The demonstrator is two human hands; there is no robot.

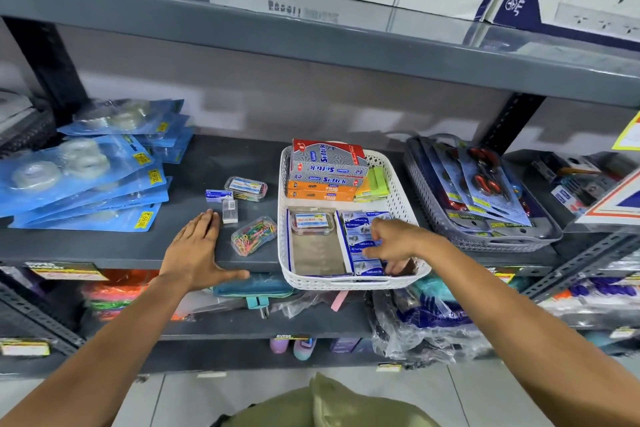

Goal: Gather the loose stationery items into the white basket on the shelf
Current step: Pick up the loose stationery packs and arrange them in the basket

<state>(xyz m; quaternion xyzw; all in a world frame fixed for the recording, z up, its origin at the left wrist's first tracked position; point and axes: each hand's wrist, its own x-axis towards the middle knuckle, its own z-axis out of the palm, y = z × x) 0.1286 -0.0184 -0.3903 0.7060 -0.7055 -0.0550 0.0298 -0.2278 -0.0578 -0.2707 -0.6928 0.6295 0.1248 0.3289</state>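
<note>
Head view, looking down at a grey shelf (pixel 194 166); the white basket (pixel 398 198) sits at the shelf's front edge, its long axis running front to back, near end overhanging the lip slightly. Inside, at the far end, red and orange boxes (pixel 327 170) are stacked with green pads (pixel 375 182) beside them; nearer, a clear case (pixel 311 222) lies on a flat packet, and a column of small blue staple boxes (pixel 360 236) runs along the basket's length on the right side.

Right hand (pixel 391 243) is inside the basket over the blue boxes, fingers curled downward and touching them; whether it pinches one cannot be told. Left hand (pixel 197 253) lies flat on the shelf, fingers pressed together pointing away, thumb spread out along the front edge.

Loose items remain on the shelf left of the basket: a clear box of coloured paper clips (pixel 254 235), long axis angled toward the basket's far end; a white eraser (pixel 229 211) just beyond the left fingertips, lengthwise front to back; a small blue box (pixel 219 195); a second clear case (pixel 246 188) behind them. Blue blister packs (pixel 86 177) are piled further left; a grey basket of scissors (pixel 485 198) stands to the right.
</note>
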